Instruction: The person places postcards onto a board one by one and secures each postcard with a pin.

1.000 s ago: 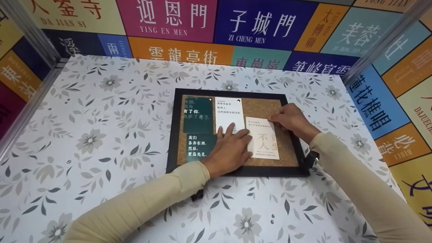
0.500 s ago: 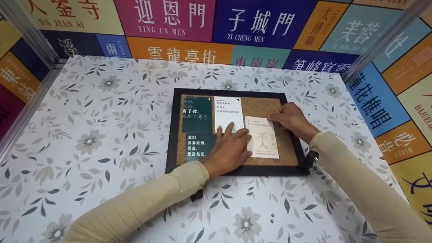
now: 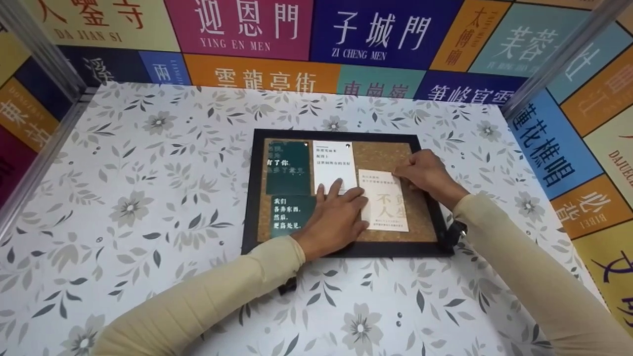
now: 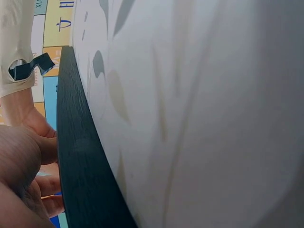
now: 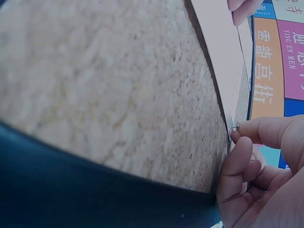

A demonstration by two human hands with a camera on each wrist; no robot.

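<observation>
A cork board (image 3: pixel 381 153) in a black frame lies on the table. At the top right corner of a cream card (image 3: pixel 382 217) on it, my right hand (image 3: pixel 426 173) pinches a small push pin (image 5: pixel 234 128) between thumb and forefinger. The pin's point is hidden. My left hand (image 3: pixel 332 220) lies with spread fingers over the middle of the board, its fingertips on the lower part of a white card (image 3: pixel 334 163) and the left edge of the cream one. To the left are two dark green cards (image 3: pixel 288 180), the lower one partly covered by the left hand.
The black frame edge (image 4: pixel 78 142) stands slightly above the floral tabletop (image 3: pixel 163 198). Small pins sit at the top right corners of the white card and the upper green card. Colourful printed panels (image 3: pixel 247 29) stand behind and at both sides of the table.
Both hands keep their places on the board. Only a slight shift of the head view shows.
</observation>
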